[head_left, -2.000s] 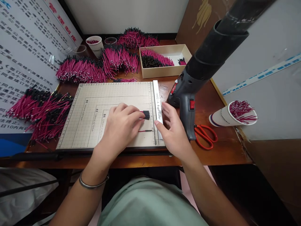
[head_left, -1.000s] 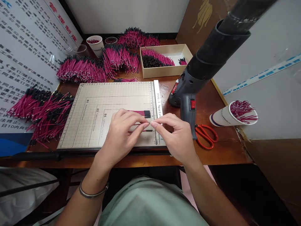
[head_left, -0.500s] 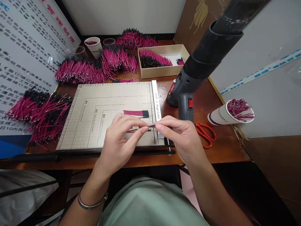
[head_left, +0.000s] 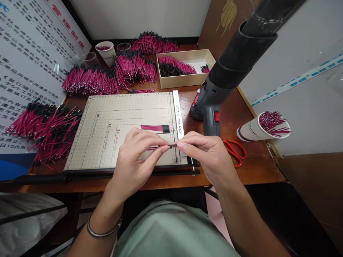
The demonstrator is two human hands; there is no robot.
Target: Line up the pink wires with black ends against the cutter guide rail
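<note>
My left hand (head_left: 135, 164) and my right hand (head_left: 211, 157) meet over the lower right of a paper cutter board (head_left: 128, 107). Between their fingertips runs a thin wire with a black sleeve (head_left: 173, 145), pinched by thumb and forefinger of each hand. Part of a magenta wire (head_left: 153, 148) shows inside the curve of my left hand; I cannot tell if it is the held one or lies on the board. Just beyond my fingers, several magenta wires with black sleeved ends (head_left: 154, 128) lie side by side, black ends towards the right.
A heat gun (head_left: 211, 117) stands nozzle up, right of the board, near orange-handled scissors (head_left: 236, 153). A paper cup of wires (head_left: 249, 129) leans outward at far right. Behind are a box (head_left: 184, 82) and wire heaps (head_left: 91, 80). The cutter's black arm (head_left: 88, 176) runs along the front.
My hands stay pinched together at almost the same spot, with the held black piece slightly lower in view. The wires on the board have not moved.
</note>
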